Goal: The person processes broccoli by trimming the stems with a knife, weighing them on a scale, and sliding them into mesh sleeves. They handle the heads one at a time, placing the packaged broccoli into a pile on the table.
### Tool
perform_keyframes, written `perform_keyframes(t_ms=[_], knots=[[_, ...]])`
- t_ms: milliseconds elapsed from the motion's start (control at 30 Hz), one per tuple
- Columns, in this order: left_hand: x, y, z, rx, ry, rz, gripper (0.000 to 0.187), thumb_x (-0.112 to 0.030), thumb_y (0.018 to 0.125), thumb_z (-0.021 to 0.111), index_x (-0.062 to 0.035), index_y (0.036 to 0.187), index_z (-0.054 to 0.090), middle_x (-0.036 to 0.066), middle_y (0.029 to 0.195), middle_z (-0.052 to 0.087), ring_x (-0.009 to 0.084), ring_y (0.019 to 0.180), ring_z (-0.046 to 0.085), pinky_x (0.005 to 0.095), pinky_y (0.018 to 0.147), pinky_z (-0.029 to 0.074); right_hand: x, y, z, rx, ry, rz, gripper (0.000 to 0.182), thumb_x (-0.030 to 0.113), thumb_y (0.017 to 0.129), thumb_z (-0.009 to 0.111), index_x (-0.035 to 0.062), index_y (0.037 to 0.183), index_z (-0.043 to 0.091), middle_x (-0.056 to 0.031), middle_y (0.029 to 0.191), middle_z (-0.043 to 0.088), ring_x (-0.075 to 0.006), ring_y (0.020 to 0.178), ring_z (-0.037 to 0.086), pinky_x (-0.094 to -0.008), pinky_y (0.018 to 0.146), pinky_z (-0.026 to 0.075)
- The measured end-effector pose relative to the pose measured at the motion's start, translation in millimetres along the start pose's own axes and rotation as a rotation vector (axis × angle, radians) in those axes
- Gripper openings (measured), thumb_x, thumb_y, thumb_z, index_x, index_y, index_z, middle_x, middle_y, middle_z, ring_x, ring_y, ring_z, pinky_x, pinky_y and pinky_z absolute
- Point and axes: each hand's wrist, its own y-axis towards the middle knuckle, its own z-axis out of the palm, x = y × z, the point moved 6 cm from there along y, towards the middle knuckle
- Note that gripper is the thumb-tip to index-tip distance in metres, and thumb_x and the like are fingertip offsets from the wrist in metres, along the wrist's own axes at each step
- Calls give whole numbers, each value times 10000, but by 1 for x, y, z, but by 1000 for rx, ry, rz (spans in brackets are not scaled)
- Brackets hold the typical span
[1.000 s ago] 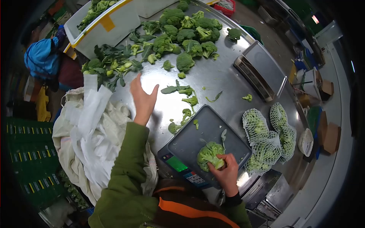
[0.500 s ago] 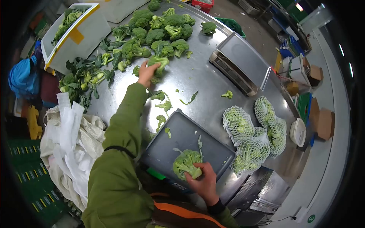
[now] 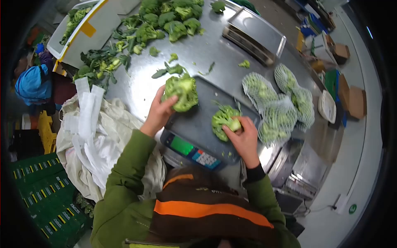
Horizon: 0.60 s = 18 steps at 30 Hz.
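My left hand (image 3: 161, 108) is closed around a broccoli head (image 3: 185, 93) above the left edge of the weighing scale (image 3: 198, 128). In my right hand (image 3: 244, 136) is a second broccoli head (image 3: 223, 118), gripped by its pale stem over the grey scale pan. The scale's display glows green, and its keypad faces me. Just beyond the pan lie loose broccoli leaves and small florets (image 3: 175, 69). To the right of the pan rest several broccoli heads in white mesh netting (image 3: 273, 105).
A pile of broccoli (image 3: 169, 20) covers the far part of the steel table, with a second scale (image 3: 254, 33) beside it. Trimmed leaves (image 3: 103, 64) lie near a white foam box (image 3: 89, 37). White netting sleeves (image 3: 89, 128) drape over a sack at the left, near green crates (image 3: 45, 198).
My left hand has come back from the pile with a broccoli head. My right hand still grips its broccoli over the pan. The view has shifted, and the scale's display now shows.
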Motion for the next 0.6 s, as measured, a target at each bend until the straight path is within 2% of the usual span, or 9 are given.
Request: perform_keyframes(t_ms=[67,100,133,167,233,300,400,533,600], knots=[[37,-35,4,-51,392,96,613,-180,867,726,0,1338,377,181,1262,558,254,1162,585,383,984,486,20,-8,5,74,-207,38,378,194,746,814,70,1053,633,-114,879,588,-284,779,621,-346,661,502],[55,-47,9,-48,574,178,636,-221,844,759,8,1311,393,189,1244,568,257,1154,587,383,976,484,18,-11,11,70,-211,44,378,194,746,814,70,1053,633,-114,879,588,-284,779,621,-346,661,502],[56,-62,22,-94,1036,220,693,-272,801,798,19,1292,404,216,1214,572,311,1132,599,399,959,482,18,-15,22,94,-270,-92,395,208,725,818,76,1049,634,-117,910,588,-302,829,615,-374,689,499],[67,-72,22,-219,1062,205,704,-300,754,829,16,1252,444,216,1157,566,362,1084,580,428,924,469,23,-21,31,121,-325,-232,413,221,705,822,83,1046,634,-119,942,588,-321,879,609,-402,716,496],[59,-89,32,-358,1390,534,666,-307,723,847,20,1190,503,200,1076,573,359,1007,576,421,870,464,30,-25,35,115,-352,-208,444,214,696,819,80,1072,625,-125,977,586,-338,960,592,-435,767,487],[61,-94,26,-380,1374,591,642,-316,707,851,13,1160,536,202,1042,565,373,975,552,449,845,450,34,-27,34,135,-368,-232,496,200,705,815,73,1134,600,-143,1013,593,-354,980,587,-436,791,487],[56,-104,24,-315,1353,516,790,-432,710,825,47,1250,502,222,1112,559,384,1018,554,459,886,449,40,-29,31,249,-364,-197,636,147,713,804,70,1286,539,-170,1120,603,-367,1047,586,-429,867,491],[31,-136,2,-445,1316,551,782,-399,756,814,44,1305,477,221,1214,548,359,1130,550,453,946,456,49,-35,22,306,-329,-153,717,103,713,820,62,1359,512,-107,983,608,-222,760,596,-335,704,511],[8,-155,-23,-521,972,384,697,-305,789,804,33,1307,483,205,1285,533,307,1156,553,409,919,489,43,-37,15,286,-301,-163,714,103,726,814,62,1370,510,-104,920,605,-206,728,575,-332,696,504]])
